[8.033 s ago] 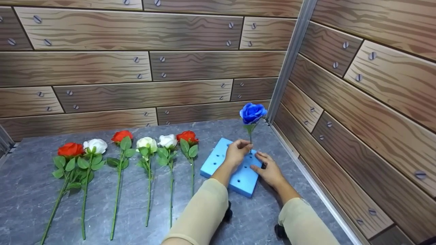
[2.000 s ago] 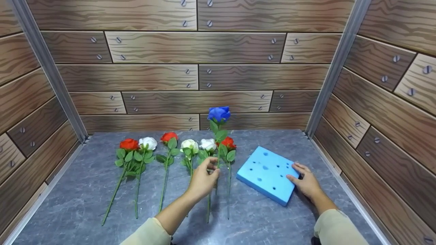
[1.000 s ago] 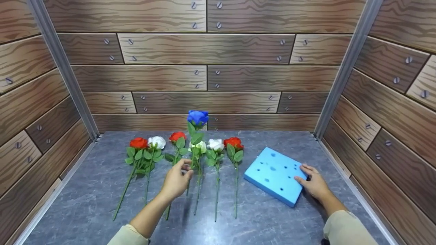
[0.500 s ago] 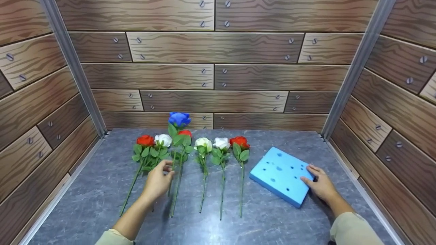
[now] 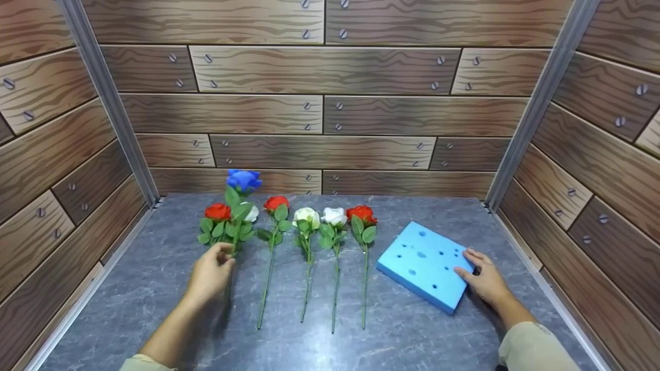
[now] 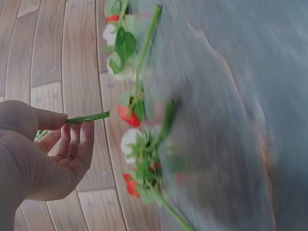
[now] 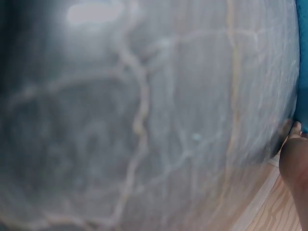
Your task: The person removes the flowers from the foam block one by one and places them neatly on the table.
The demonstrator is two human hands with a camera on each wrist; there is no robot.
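My left hand [image 5: 211,270] pinches the green stem of a blue artificial rose [image 5: 244,180] between thumb and fingertips. The rose stands upright over the left pair of flowers. In the left wrist view the stem [image 6: 89,117] pokes out past the fingertips. A red rose [image 5: 217,212] and a white rose [image 5: 250,212], partly covered by the blue rose's leaves, lie just behind it. My right hand [image 5: 483,277] rests at the right edge of a light blue foam block [image 5: 412,263] dotted with holes, thumb and fingers fairly straight against it.
To the right of the blue rose lie a red rose [image 5: 276,203], a cream rose [image 5: 307,218], a white rose [image 5: 334,216] and another red rose [image 5: 362,214], stems toward me. Wood-patterned walls [image 5: 258,113] enclose the grey marbled tabletop [image 5: 289,350] at the back and sides.
The blue rose was upright at the foam block; my left hand has carried it leftward, past the row, to the left pair. My right hand has stayed at the block.
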